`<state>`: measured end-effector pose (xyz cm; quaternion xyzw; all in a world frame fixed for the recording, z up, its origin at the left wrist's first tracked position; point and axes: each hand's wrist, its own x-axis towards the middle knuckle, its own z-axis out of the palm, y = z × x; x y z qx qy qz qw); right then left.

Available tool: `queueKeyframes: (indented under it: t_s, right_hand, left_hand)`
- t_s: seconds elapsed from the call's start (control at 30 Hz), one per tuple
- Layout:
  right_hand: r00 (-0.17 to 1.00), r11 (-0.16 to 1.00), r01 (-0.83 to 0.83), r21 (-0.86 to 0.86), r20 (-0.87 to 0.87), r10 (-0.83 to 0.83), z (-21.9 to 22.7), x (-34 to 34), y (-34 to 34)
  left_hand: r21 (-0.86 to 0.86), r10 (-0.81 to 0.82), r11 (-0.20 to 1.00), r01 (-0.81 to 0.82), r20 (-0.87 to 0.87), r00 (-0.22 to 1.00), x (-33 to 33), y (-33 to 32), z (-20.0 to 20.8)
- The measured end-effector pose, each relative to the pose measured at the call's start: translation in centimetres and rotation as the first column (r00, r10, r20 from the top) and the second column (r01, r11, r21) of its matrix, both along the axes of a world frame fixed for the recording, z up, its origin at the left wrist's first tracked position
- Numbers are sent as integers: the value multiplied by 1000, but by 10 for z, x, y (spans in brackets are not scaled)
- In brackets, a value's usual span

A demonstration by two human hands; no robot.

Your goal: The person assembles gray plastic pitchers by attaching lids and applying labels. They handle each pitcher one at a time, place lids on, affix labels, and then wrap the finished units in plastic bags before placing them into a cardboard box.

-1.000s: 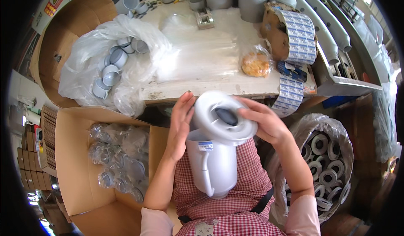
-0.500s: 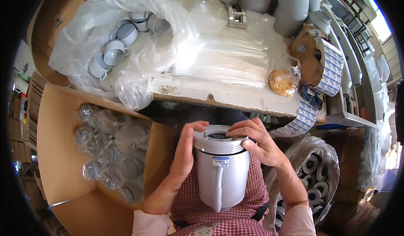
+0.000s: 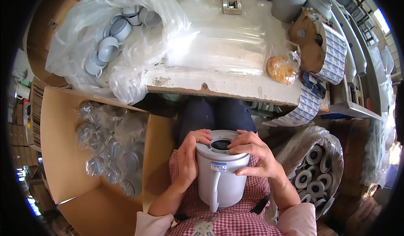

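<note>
A grey jug with a side handle and a small blue-and-white label stands upright in front of my checked apron. On its mouth sits a grey ring-shaped lid with a round dark opening in the middle. My left hand is wrapped along the left side of the lid, fingertips over its top. From the right, my right hand grips the lid, its fingers on top near the opening and its thumb lower, against the jug's side.
An open cardboard box at left holds several plastic-wrapped grey pieces. Grey cups lie in a plastic bag on the worktable. At right are a label roll, bagged food and a bag of ring lids.
The lid now sits lower on the jug, and the threads seen below it before are covered. My right hand has shifted slightly, its thumb now lower. The whole view has shifted a little.
</note>
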<state>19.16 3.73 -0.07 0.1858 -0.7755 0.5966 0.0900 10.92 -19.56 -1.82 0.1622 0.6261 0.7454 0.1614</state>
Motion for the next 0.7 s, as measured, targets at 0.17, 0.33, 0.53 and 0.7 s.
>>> queueKeyframes:
  t_s: [0.17, 0.33, 0.53, 0.7]
  right_hand:
    - [987, 988, 147, -53, -54, -150, -1, 22, -16]
    - [981, 956, 196, -219, 33, -194, 0, 34, -21]
    - [994, 909, 84, -408, -26, -104, 1, 45, -25]
    - [995, 931, 80, -357, -21, -94, 6, 46, -32]
  left_hand:
    - [-162, -30, 986, -32, -369, 929, 16, -3, 7]
    - [-8, -49, 999, 48, -166, 985, 11, 7, 17]
    - [212, -107, 968, 137, -148, 983, 18, 11, 5]
    - [114, -60, 991, 75, -136, 989, 27, -4, 12]
